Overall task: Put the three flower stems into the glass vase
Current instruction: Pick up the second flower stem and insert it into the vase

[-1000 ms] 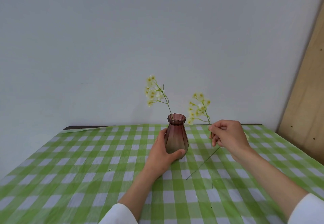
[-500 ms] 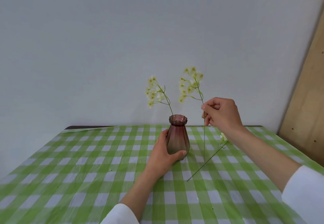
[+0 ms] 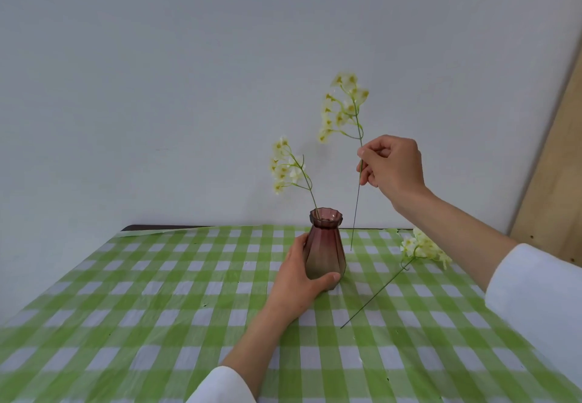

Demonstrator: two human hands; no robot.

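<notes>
A ribbed, purple-tinted glass vase (image 3: 326, 240) stands on the green checked tablecloth, and my left hand (image 3: 300, 279) wraps its lower body. One stem with pale yellow blossoms (image 3: 288, 169) sits in the vase's mouth and leans left. My right hand (image 3: 393, 168) pinches a second flower stem (image 3: 356, 188) upright in the air, right of the vase; its lower tip hangs just below rim height. A third stem (image 3: 382, 289) lies flat on the cloth to the right, its blossoms partly behind my right forearm.
The table (image 3: 126, 324) butts against a plain white wall. A wooden board (image 3: 554, 182) leans at the right edge. Open cloth spreads to the left and toward me.
My right hand has lifted the second stem off the table, up and slightly left toward the vase. My left hand and the vase have stayed put.
</notes>
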